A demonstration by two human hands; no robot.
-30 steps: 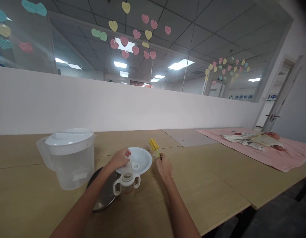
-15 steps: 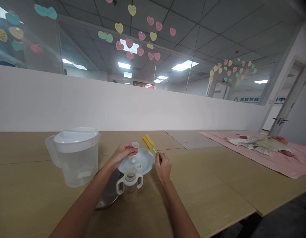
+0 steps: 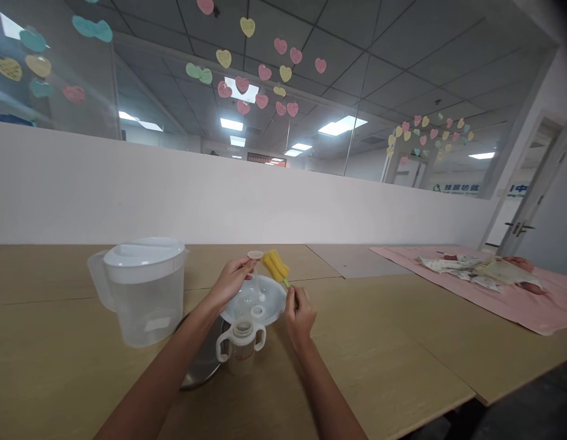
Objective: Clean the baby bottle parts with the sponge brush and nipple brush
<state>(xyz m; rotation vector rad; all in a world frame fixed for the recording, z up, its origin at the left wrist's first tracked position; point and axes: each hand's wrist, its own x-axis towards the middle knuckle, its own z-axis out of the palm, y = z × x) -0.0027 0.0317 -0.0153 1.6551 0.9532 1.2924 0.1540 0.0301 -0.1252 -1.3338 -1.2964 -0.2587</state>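
Note:
My left hand (image 3: 230, 279) pinches a small clear bottle nipple (image 3: 254, 257) and holds it above the white bowl (image 3: 274, 300). My right hand (image 3: 299, 313) is closed on the green handle of a brush with a yellow sponge head (image 3: 275, 264), which sits right beside the nipple. In front of the bowl stands a baby bottle (image 3: 241, 343) with two white handles and no top. A loose white ring (image 3: 257, 311) lies in the bowl.
A clear lidded water jug (image 3: 143, 289) stands at the left on the wooden table (image 3: 379, 360). A metal lid (image 3: 203, 360) lies under my left forearm. A pink mat (image 3: 517, 293) with a baby doll (image 3: 485, 269) is at the far right. A white wall runs behind.
My left hand lifted the nipple out of the bowl and raised it. My right hand brought the sponge head up and left until it sits against the nipple.

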